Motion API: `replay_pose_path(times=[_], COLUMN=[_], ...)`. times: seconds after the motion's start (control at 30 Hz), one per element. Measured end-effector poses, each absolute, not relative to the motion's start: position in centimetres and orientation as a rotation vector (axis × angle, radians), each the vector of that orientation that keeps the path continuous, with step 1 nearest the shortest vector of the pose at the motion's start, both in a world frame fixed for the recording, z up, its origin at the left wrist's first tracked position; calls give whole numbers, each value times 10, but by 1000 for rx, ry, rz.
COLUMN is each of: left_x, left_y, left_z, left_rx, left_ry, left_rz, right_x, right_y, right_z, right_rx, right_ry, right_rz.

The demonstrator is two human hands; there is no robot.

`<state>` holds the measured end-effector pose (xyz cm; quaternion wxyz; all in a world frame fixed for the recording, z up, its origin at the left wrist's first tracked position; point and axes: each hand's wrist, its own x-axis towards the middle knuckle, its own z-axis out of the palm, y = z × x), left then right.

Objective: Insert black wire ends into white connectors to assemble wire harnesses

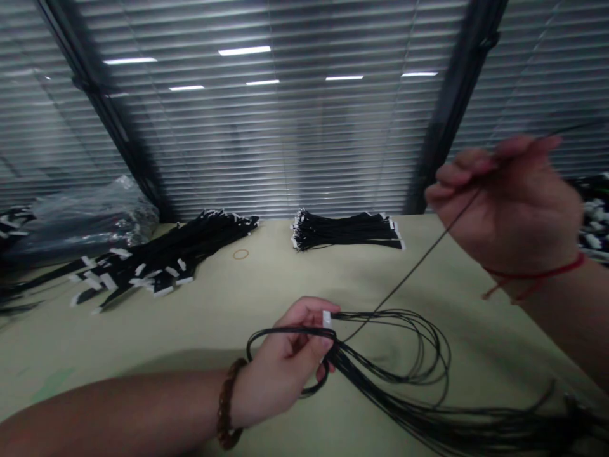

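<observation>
My left hand (290, 368), with a brown beaded bracelet at the wrist, grips a bundle of thin black wires (366, 381) low over the table. A white connector (326, 319) sticks up between its thumb and fingers. Several wires loop out to the right of it, and one loop bends back over the hand. My right hand (514, 197), a red string round its wrist, is raised at the right. Its fingers are closed on a single black wire (413, 270) that runs taut down to the left hand. The bundle's far end trails off, blurred, at the lower right.
Black cables with white connectors (157, 260) lie piled at the left, beside a clear plastic bag (85, 222). A neater cable stack (347, 230) sits at the table's back. Near it lies a rubber band (241, 254). Window blinds (285, 139) rise behind. More cables (592, 216) are at far right.
</observation>
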<state>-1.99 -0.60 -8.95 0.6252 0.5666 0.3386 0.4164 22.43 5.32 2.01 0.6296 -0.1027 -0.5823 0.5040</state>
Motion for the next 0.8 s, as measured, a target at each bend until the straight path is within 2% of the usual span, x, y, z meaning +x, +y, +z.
replay_pose_path(times=[0.07, 0.13, 0.37, 0.6, 0.7, 0.8], left_x=[-21, -21, -21, -19, -19, -20], left_y=[-6, -5, -6, -8, -8, -8], left_z=[-91, -92, -94, -91, -91, -92], left_rx=[1303, 1312, 1326, 1316, 1317, 1323], left_ry=[782, 783, 772, 767, 754, 760], left_rz=[960, 961, 1008, 1027, 1037, 1033], right_x=[223, 221, 190, 179, 179, 178], right_y=[51, 47, 15, -7, -8, -9], right_z=[26, 28, -1, -19, -23, -26], right_rx=[-237, -348, -1079, -1233, -1229, -1199], right_ry=[-1028, -1032, -2149, -2475, -2490, -2483], right_rz=[1246, 1263, 1268, 265, 10, -103])
